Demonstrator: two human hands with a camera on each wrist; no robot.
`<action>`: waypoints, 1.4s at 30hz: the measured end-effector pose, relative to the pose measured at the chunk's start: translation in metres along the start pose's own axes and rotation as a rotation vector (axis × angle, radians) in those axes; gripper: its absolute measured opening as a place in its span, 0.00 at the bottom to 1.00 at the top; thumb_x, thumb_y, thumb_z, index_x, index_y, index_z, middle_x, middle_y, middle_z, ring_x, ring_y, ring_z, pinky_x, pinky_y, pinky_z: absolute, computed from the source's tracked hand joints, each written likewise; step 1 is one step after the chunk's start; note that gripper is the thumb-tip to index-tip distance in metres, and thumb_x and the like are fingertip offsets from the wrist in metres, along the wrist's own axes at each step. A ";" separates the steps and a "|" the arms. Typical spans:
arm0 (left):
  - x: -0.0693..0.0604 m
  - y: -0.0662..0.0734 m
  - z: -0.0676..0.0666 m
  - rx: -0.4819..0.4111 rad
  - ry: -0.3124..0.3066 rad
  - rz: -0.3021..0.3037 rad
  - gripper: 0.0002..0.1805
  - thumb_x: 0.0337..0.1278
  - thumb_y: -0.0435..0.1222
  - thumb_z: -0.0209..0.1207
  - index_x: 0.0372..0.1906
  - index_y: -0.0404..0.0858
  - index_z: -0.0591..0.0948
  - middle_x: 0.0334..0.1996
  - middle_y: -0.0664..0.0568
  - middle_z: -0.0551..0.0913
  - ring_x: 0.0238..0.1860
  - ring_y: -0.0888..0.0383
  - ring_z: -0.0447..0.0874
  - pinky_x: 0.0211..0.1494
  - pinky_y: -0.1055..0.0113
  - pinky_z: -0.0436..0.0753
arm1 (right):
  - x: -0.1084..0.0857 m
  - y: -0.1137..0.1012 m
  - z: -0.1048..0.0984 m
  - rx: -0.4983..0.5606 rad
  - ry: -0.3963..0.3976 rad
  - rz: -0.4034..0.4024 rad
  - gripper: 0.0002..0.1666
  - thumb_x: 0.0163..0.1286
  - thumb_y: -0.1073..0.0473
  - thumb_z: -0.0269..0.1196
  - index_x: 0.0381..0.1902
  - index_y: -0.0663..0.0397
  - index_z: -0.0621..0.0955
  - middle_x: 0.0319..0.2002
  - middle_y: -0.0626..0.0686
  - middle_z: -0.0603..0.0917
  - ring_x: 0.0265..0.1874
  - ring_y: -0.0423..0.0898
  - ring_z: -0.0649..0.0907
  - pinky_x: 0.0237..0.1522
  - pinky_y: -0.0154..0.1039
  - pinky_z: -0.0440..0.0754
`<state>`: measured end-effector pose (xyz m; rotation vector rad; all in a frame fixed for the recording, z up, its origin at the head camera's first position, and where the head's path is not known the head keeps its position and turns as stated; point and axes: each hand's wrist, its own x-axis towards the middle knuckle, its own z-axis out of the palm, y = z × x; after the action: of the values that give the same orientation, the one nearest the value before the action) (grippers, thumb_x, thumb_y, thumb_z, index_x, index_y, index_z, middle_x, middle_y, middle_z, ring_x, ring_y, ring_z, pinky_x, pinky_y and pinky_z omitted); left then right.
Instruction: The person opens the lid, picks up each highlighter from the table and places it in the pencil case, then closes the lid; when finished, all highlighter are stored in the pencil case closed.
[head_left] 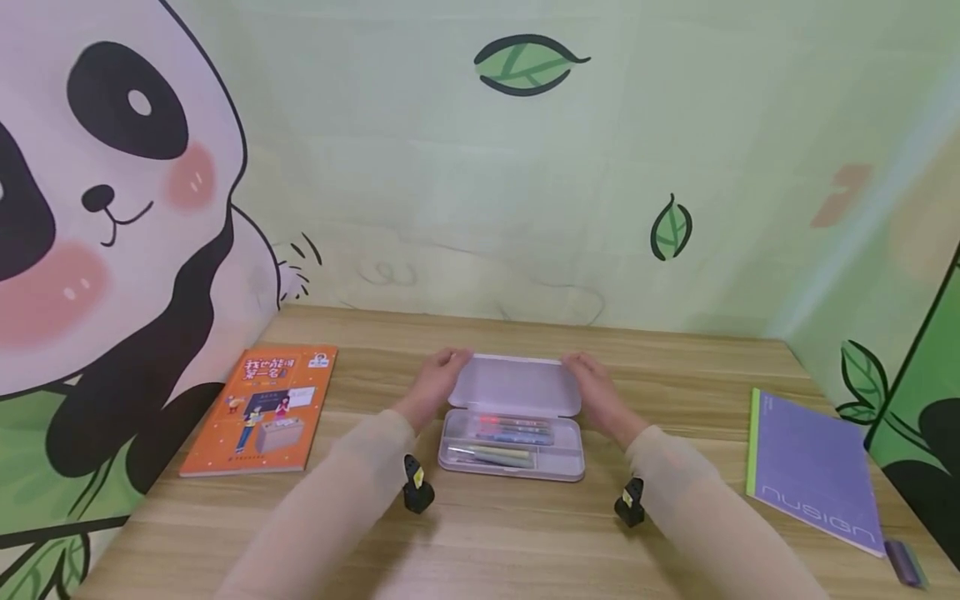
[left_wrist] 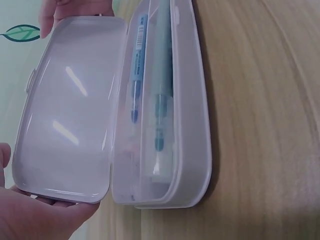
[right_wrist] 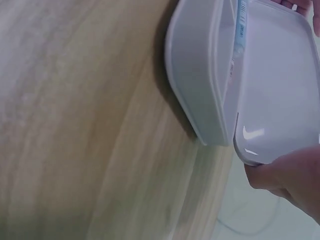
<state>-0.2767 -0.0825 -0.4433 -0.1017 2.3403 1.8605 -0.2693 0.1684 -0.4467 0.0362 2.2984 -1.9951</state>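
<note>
An open pencil case (head_left: 512, 450) of pale translucent plastic stands on the wooden table, its hinged lid (head_left: 514, 385) raised at the back. My left hand (head_left: 437, 385) holds the lid's left end, with fingers behind it in the left wrist view. At the other end my right hand (head_left: 600, 398) grips the lid near its corner. Several pens lie in the case's compartments. A blue pen (left_wrist: 138, 65) is in the back one, and a teal pen (left_wrist: 161, 80) lies in the front one.
An orange book (head_left: 262, 410) lies on the table (head_left: 480, 550) at the left. To the right are a purple notebook (head_left: 813, 471) and a small dark purple object (head_left: 903, 563) near the table's edge. A wall cloth (head_left: 420, 167) with leaf and panda drawings hangs behind.
</note>
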 end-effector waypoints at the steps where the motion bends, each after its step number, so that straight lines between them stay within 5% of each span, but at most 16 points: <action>1: -0.001 -0.001 0.001 0.005 0.009 0.004 0.28 0.67 0.54 0.50 0.60 0.38 0.76 0.57 0.42 0.78 0.56 0.46 0.75 0.64 0.50 0.71 | 0.000 0.001 0.001 0.006 0.002 -0.011 0.18 0.78 0.54 0.45 0.51 0.64 0.71 0.48 0.52 0.72 0.50 0.44 0.70 0.58 0.39 0.68; 9: -0.009 -0.006 0.003 -0.022 0.021 0.051 0.21 0.68 0.49 0.51 0.56 0.41 0.79 0.57 0.46 0.78 0.55 0.49 0.75 0.62 0.52 0.72 | -0.004 0.006 0.003 0.051 0.020 -0.114 0.10 0.78 0.60 0.46 0.41 0.62 0.72 0.46 0.49 0.71 0.51 0.43 0.67 0.59 0.35 0.63; 15: -0.019 -0.015 -0.001 -0.121 -0.023 0.097 0.19 0.67 0.45 0.54 0.55 0.39 0.80 0.52 0.44 0.81 0.48 0.51 0.78 0.54 0.56 0.78 | -0.014 0.009 -0.004 -0.083 -0.037 -0.173 0.15 0.78 0.58 0.46 0.47 0.68 0.71 0.58 0.61 0.71 0.58 0.48 0.67 0.62 0.41 0.63; 19: -0.030 -0.018 -0.003 -0.101 -0.047 0.154 0.16 0.67 0.43 0.54 0.52 0.39 0.81 0.49 0.43 0.81 0.48 0.48 0.78 0.53 0.55 0.77 | -0.024 0.010 -0.008 -0.145 -0.086 -0.179 0.19 0.78 0.54 0.47 0.52 0.66 0.71 0.57 0.61 0.72 0.57 0.53 0.70 0.58 0.45 0.68; 24: -0.034 -0.031 -0.007 -0.003 -0.099 0.236 0.14 0.67 0.44 0.55 0.51 0.44 0.82 0.48 0.44 0.81 0.49 0.48 0.76 0.52 0.61 0.74 | -0.037 0.012 -0.013 -0.200 -0.116 -0.238 0.18 0.77 0.54 0.49 0.51 0.64 0.74 0.52 0.59 0.75 0.51 0.50 0.73 0.55 0.42 0.72; 32: -0.040 -0.039 -0.021 0.126 -0.301 0.410 0.11 0.66 0.39 0.57 0.50 0.44 0.82 0.49 0.50 0.82 0.50 0.54 0.78 0.54 0.62 0.77 | -0.049 0.019 -0.022 -0.314 -0.236 -0.426 0.09 0.72 0.62 0.57 0.45 0.62 0.79 0.43 0.56 0.80 0.43 0.36 0.77 0.47 0.30 0.77; 37: -0.042 -0.042 -0.027 0.324 -0.375 0.591 0.11 0.56 0.42 0.66 0.45 0.52 0.84 0.47 0.59 0.83 0.50 0.60 0.78 0.58 0.62 0.75 | -0.059 0.021 -0.022 -0.484 -0.304 -0.579 0.07 0.63 0.61 0.67 0.39 0.49 0.81 0.42 0.49 0.82 0.45 0.41 0.79 0.51 0.39 0.79; 42: -0.049 -0.040 -0.027 0.576 -0.369 0.771 0.14 0.49 0.45 0.70 0.43 0.55 0.83 0.45 0.61 0.80 0.49 0.61 0.77 0.55 0.63 0.76 | -0.064 0.024 -0.019 -0.685 -0.332 -0.789 0.13 0.58 0.59 0.72 0.38 0.43 0.80 0.42 0.43 0.80 0.45 0.41 0.78 0.50 0.41 0.77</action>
<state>-0.2242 -0.1204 -0.4682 1.2326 2.6946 1.1381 -0.2043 0.1940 -0.4622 -1.2988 2.8293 -1.1059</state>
